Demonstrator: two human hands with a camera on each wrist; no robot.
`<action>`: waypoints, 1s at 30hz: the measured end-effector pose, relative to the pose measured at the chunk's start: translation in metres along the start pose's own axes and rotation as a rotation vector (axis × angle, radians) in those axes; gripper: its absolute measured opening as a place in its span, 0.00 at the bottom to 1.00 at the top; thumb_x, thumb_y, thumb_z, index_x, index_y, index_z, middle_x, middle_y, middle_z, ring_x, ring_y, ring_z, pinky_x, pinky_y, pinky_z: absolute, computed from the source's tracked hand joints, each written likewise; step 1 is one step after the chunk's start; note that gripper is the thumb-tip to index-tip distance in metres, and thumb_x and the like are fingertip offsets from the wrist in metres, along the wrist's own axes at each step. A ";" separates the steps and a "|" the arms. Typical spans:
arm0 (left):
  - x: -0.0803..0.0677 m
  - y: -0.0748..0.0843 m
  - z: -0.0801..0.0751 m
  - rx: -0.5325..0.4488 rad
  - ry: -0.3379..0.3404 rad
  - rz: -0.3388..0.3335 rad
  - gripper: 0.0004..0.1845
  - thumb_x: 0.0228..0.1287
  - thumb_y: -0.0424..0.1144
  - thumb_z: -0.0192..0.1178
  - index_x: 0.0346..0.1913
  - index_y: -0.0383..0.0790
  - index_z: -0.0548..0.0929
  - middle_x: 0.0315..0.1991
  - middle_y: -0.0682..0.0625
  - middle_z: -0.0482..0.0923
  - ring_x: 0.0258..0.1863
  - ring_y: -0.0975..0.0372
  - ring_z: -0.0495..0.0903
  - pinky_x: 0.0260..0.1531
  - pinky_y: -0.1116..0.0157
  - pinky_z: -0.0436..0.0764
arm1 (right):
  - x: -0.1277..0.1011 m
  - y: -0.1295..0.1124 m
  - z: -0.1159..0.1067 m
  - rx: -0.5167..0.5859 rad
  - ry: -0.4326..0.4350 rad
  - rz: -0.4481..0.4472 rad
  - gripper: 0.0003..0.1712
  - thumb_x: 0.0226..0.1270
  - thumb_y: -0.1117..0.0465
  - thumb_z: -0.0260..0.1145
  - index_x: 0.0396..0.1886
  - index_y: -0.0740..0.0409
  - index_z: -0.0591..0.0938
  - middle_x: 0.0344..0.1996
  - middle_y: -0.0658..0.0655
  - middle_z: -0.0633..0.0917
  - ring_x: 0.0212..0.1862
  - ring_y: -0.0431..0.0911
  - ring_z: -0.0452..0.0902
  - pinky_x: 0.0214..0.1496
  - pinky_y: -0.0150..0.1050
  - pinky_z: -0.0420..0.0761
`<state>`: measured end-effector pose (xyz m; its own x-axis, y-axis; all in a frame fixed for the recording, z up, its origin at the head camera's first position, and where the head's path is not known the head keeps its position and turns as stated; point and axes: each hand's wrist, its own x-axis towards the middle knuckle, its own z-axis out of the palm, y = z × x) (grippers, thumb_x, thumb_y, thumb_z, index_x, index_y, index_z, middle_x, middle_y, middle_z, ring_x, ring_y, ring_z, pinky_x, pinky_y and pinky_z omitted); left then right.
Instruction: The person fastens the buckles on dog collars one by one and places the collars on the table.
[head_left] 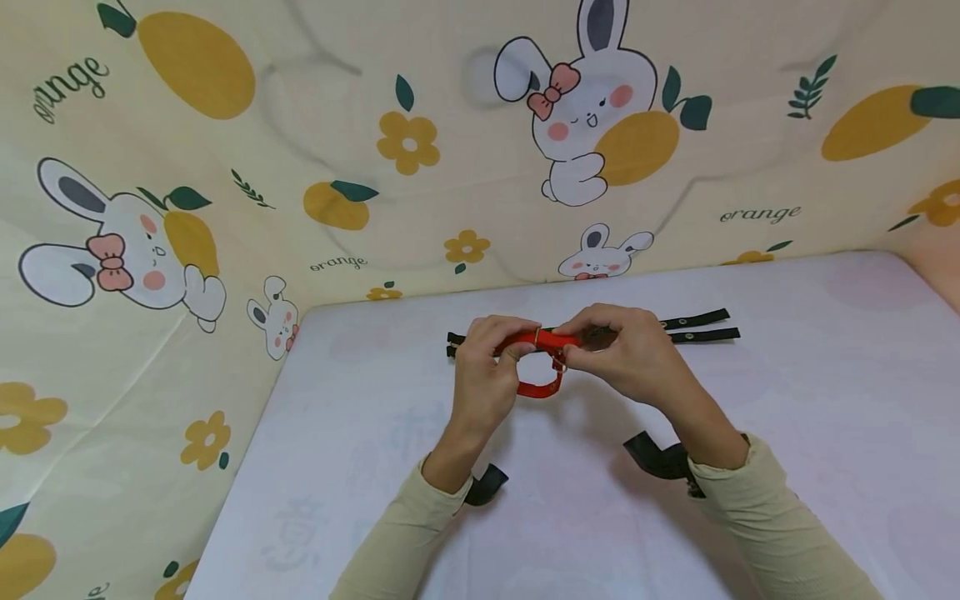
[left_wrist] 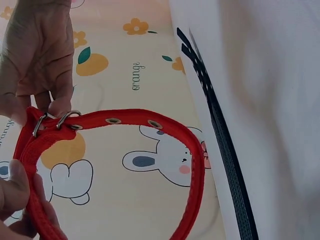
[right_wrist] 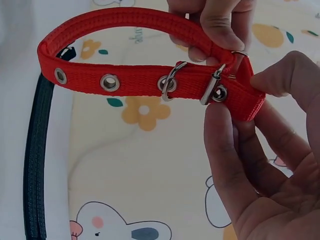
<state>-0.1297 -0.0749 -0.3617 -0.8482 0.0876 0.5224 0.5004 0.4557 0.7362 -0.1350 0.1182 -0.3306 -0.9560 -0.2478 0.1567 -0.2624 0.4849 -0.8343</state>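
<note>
A red webbing collar (head_left: 542, 367) with metal eyelets is held up over the table between both hands. My left hand (head_left: 525, 335) pinches its upper band, and its thumb (left_wrist: 12, 187) lies on the webbing. At the buckle end my right hand (head_left: 572, 352) pinches the strap between thumb and fingers (right_wrist: 225, 145). The metal buckle (right_wrist: 212, 87) and a ring (right_wrist: 170, 86) sit on the eyelet strap of the collar (right_wrist: 125, 80). The collar (left_wrist: 150, 120) hangs as a closed loop. Two black straps (head_left: 697, 327) lie flat on the table behind the hands.
The white table (head_left: 825, 400) is backed by a cream fabric wall (head_left: 375, 125) printed with rabbits and oranges, which also runs along the left side. The black straps (left_wrist: 220, 145) lie near the table's far edge. Black wrist mounts (head_left: 660, 457) sit under both sleeves.
</note>
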 end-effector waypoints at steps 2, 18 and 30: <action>0.001 0.000 0.000 0.012 0.004 0.018 0.11 0.59 0.33 0.67 0.45 0.38 0.88 0.42 0.48 0.86 0.45 0.59 0.76 0.38 0.69 0.78 | 0.000 0.000 0.000 -0.006 0.004 -0.003 0.10 0.58 0.63 0.70 0.38 0.45 0.90 0.34 0.50 0.88 0.34 0.43 0.83 0.36 0.32 0.80; 0.010 -0.005 -0.009 -0.227 0.071 -0.218 0.15 0.58 0.33 0.69 0.50 0.40 0.87 0.45 0.44 0.86 0.41 0.54 0.80 0.38 0.70 0.79 | 0.006 0.008 -0.001 -0.167 -0.134 -0.022 0.28 0.64 0.51 0.72 0.62 0.53 0.80 0.47 0.53 0.88 0.51 0.49 0.82 0.52 0.47 0.80; 0.017 -0.005 -0.015 -0.619 0.027 -0.543 0.14 0.66 0.27 0.61 0.54 0.32 0.80 0.48 0.46 0.83 0.45 0.61 0.81 0.43 0.73 0.82 | 0.005 0.007 -0.005 -0.027 0.060 -0.020 0.16 0.65 0.58 0.71 0.52 0.52 0.83 0.44 0.52 0.88 0.47 0.45 0.82 0.52 0.41 0.84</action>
<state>-0.1441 -0.0883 -0.3499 -0.9991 -0.0293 0.0301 0.0340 -0.1435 0.9891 -0.1420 0.1249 -0.3327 -0.9564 -0.2073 0.2057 -0.2846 0.5032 -0.8159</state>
